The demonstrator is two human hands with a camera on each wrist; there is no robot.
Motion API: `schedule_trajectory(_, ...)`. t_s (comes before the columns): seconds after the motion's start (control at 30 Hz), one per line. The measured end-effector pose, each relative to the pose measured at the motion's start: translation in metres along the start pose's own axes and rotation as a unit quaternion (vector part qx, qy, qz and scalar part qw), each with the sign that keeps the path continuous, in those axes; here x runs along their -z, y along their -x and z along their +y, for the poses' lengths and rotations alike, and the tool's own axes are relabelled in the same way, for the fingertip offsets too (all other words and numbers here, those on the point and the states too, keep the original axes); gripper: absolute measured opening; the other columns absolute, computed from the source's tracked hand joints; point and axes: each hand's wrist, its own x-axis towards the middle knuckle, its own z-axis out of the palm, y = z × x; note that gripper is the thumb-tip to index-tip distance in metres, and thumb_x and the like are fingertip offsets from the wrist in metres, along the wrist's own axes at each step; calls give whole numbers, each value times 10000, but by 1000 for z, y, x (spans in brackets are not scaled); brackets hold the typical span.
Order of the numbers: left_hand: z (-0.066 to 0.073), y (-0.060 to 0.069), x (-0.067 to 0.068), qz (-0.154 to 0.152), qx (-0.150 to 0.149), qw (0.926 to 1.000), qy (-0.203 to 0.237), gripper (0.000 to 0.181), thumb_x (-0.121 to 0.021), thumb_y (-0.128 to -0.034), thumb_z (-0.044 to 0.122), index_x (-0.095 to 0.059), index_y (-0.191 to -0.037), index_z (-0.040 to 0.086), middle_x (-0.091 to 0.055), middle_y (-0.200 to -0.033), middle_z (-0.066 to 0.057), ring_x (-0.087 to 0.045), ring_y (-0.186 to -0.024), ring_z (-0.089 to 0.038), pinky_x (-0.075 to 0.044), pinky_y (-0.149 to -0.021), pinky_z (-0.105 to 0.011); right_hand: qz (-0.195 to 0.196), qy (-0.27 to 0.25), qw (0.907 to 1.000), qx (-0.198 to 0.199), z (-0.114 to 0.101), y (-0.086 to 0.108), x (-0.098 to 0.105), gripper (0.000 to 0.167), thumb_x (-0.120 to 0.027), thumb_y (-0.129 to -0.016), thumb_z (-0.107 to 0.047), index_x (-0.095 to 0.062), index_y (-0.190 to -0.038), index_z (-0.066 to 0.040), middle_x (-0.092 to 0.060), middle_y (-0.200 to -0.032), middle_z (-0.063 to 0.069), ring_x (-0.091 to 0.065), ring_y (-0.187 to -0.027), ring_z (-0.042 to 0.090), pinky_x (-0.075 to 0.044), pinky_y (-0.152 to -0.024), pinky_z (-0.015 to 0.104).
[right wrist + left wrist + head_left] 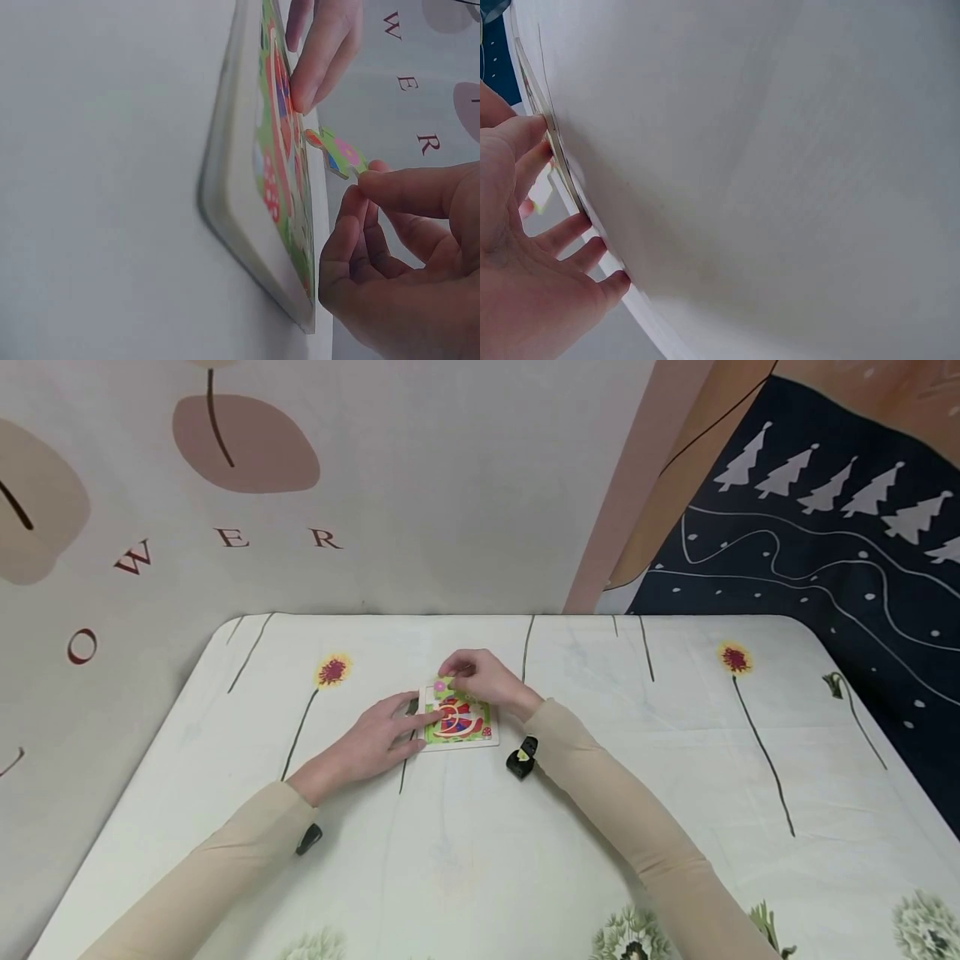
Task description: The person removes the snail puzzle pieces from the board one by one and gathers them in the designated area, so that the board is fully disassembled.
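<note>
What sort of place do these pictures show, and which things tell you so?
Probably an indoor play corner: a white, flower-printed tabletop bears a small, colourful, flat picture puzzle, and behind it is a pale grey backdrop with dark red letters.

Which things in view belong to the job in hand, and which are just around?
Job:
puzzle board
puzzle piece, pinched in the right hand
left hand, touching the puzzle board

Just around:
flower-print tablecloth
lettered backdrop
dark tree-print fabric
</note>
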Motion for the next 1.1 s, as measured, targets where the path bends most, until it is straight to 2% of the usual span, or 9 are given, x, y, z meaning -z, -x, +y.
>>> schedule_trajectory(0.13, 0, 0, 0, -92, 98, 9999, 15, 490, -642, -967, 248, -545, -1444, 191, -376, -1539, -259, -366, -1414, -433, -323, -1125, -600, 44, -38, 10000, -36, 0, 2, 1, 228, -583, -937, -4, -675, -1142, -45, -648, -1113, 102, -592, -1057, 209, -455, -988, 339)
schedule_trajectory(0.47, 0, 0, 1, -112, 129, 9999, 9, 490, -642, -966, 248, -545, -1444, 193, -378, -1536, -262, -364, -1414, -439, -319, -1125, -606, 233, -248, 9993, -119, 1, 9, 9, 212, -588, -945, -20, -680, -1133, -57, -643, -1133, 98, -599, -1045, 208, -468, -948, 335)
schedule_trajectory(0.8, 0, 0, 1, -108, 211, 9996, 124, 479, -636, -969, 245, -552, -1439, 204, -363, -1546, -260, -354, -1421, -444, -308, -1129, -610, 509, -747, 9958, -143, 9, 16, 27, 245, -591, -927, -30, -669, -1159, -31, -629, -1173, 116, -607, -1057, 222, -456, -967, 374)
schedule_trajectory(1.1, 1, 0, 2, -125, 239, 9996, 100, 491, -636, -968, 249, -541, -1448, 202, -360, -1553, -249, -346, -1426, -438, -310, -1129, -610, 608, -714, 9952, -290, 15, 22, 39, 226, -602, -932, -40, -673, -1147, -29, -635, -1191, 118, -605, -1084, 237, -442, -968, 372)
